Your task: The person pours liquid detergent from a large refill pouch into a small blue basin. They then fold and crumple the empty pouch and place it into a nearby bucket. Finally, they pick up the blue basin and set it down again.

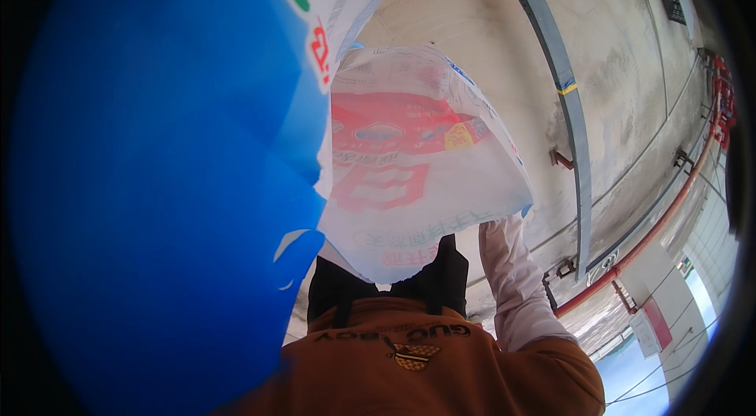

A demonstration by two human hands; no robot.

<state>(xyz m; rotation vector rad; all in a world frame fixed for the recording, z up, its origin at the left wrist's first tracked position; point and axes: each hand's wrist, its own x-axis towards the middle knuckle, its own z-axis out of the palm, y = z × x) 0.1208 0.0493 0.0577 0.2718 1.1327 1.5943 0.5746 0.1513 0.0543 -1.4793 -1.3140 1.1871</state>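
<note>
A large blue sheet of printed plastic [173, 180] fills the left side, very close, with green and red print along its edge. Beside it, a thin white plastic sack [378, 235] spreads out in front of my body, its red print showing through and its top edge uneven. I cannot tell whether the blue and white parts are one sack. My right forearm [516, 282], in a pale sleeve, reaches up behind the sack's lower right corner, which hides my right hand. Neither my left hand nor my left arm shows; the blue plastic covers that side.
Beyond the sack lies a stained concrete floor [606, 38]. A long grey strip [563, 77] with a yellow band curves across it. Farther right run a red pipe [661, 235] and wall fittings, and a dark object [672, 0] sits at the upper right.
</note>
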